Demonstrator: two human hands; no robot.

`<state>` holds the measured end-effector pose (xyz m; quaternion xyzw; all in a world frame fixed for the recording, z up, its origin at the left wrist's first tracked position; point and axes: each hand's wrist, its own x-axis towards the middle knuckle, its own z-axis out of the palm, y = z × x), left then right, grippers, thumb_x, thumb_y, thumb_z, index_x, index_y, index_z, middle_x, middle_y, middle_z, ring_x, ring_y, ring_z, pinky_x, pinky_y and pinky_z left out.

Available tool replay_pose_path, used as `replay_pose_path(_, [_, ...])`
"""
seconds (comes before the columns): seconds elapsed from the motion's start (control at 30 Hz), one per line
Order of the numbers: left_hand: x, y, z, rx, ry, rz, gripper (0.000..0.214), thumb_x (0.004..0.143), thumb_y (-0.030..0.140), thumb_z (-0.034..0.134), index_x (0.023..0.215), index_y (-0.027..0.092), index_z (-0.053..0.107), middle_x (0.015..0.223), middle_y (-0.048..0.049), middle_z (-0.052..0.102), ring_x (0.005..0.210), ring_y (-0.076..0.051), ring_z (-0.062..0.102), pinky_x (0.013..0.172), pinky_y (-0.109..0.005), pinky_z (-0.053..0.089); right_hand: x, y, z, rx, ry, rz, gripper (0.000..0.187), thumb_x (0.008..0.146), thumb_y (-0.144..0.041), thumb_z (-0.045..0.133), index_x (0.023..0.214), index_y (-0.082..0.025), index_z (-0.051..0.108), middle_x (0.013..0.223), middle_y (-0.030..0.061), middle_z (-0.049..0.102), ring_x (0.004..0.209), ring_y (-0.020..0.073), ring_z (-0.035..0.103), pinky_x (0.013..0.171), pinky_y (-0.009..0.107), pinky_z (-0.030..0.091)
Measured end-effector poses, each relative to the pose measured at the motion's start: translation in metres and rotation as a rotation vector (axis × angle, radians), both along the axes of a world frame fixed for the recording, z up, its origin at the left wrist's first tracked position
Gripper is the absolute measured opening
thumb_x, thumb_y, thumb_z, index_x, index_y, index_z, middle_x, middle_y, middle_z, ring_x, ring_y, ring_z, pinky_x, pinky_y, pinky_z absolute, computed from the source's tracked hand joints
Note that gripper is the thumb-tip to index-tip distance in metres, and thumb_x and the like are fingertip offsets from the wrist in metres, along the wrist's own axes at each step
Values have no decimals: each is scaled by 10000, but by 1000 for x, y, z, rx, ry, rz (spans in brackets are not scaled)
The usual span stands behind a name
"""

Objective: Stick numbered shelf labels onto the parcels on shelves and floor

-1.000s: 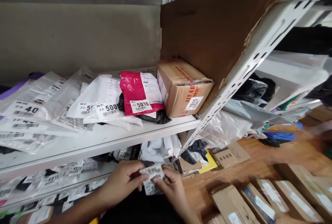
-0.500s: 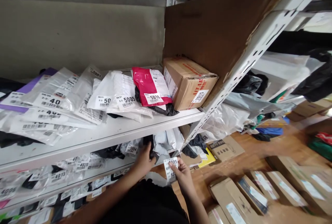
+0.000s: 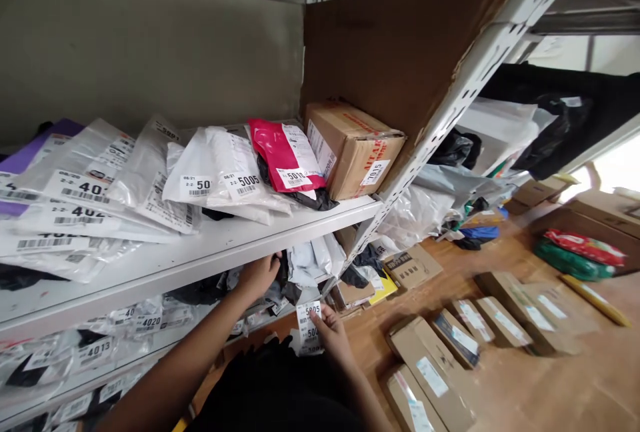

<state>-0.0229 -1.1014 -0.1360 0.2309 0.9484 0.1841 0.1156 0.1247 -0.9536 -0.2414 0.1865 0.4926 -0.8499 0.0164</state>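
Two bare hands: both in view, forearms either side of a black top [image 3: 280, 389].
Right hand [image 3: 336, 331]: thumb and fingers pinching a sticker strip [image 3: 306, 333] along its right side, low in front of the body.
Sticker strip: thin, flat, narrow, papery white with chunky black print; top number reads 5005, the ones below are partly cut off.
Left hand [image 3: 259, 277]: tucked just below the upper shelf's front lip, fingers bent right next to a black plastic bag [image 3: 284, 273]. Tips are kinda hidden, so can't tell if they're gripping anything.
Black plastic bag: dark, crumpled, hard to make out, beside some pale grey mailers [image 3: 303, 264] that look creased and a bit puffy.
Upper shelf [image 3: 220, 245]: smooth white board, straight front lip, few specks on top.
Clear plastic mailers [image 3: 133, 175]: see-through-ish, wrinkly, fanned over each other, barcode stickers all over.
Pink mailer [image 3: 273, 152]: glossy and soft, sticker 5010, lying on more black plastic.
Carton [image 3: 333, 182]: boxy brown cardboard, red lettering, sticker 7015, just right of the pink one.
Cardboard sheet [image 3: 390, 52]: big, brown, upright, ragged along one edge.
Shelf post [image 3: 473, 89]: white, punched with slots.
Floor [image 3: 530, 392]: shiny orange-brown wood look, with long cardboard boxes [image 3: 435, 345] lined up on it.
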Motion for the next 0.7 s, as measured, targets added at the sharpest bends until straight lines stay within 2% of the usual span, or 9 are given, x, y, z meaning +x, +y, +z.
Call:
replay_pose_path(0.07, [-10,7,5,24,-17,-205,298,873,154,400,1020,187,658,1228,-96,605,1133,-242,558,1007,-370,398,-1,-4,-1,-8,1,14,431,622,-531,787,808,-175,629,610,-31,632,544,123,544,572,241,402])
replay_pose_path(0.13, [-22,21,8,30,-45,-377,370,835,70,423,1078,222,658,1259,-56,589,1120,-188,568,994,-301,406,-2,-9,-3,-15,5,31,432,601,-519,804,780,-164,637,600,-30,628,551,119,543,566,230,391])
replay_pose_path(0.23, [-42,43,8,-12,-75,-518,469,804,-23,437,1177,210,601,1199,-42,623,1093,-153,578,983,-302,419,-6,-15,-4,-26,11,42,422,581,-502,818,754,-157,648,589,-35,624,530,106,523,540,217,365])
replay_pose_path(0.3, [-51,48,8,-74,-82,-560,295,836,17,493,1055,157,631,1056,-39,669,990,-161,614,918,-346,464,-9,-18,-3,-39,19,34,400,576,-479,827,740,-156,658,596,-38,629,530,99,513,533,210,353])
replay_pose_path(0.37, [-54,43,9,-147,-67,-579,106,867,101,542,898,129,640,929,-32,676,885,-167,628,843,-366,494,-13,-19,-4,-67,31,15,366,574,-445,835,706,-151,661,595,-38,631,530,94,505,532,206,350])
replay_pose_path(0.43, [-51,33,9,-210,-31,-598,79,863,151,574,826,128,640,907,-44,674,896,-181,623,856,-390,487,-20,-20,-7,-122,42,-15,336,580,-415,836,687,-153,654,573,-41,620,520,96,506,535,212,363])
replay_pose_path(0.57, [-44,28,6,-294,41,-652,97,825,169,616,897,130,667,1032,-95,681,1078,-237,582,1008,-484,387,-41,-25,-19,-310,68,-83,359,580,-424,811,768,-178,630,625,-13,652,600,168,602,599,279,453])
replay_pose_path(0.7, [-55,49,2,-353,57,-651,189,860,220,600,1023,138,652,1091,-88,680,1053,-228,613,955,-462,448,-71,-24,-33,-472,90,-106,382,571,-455,780,777,-195,591,696,43,691,785,265,664,687,379,515])
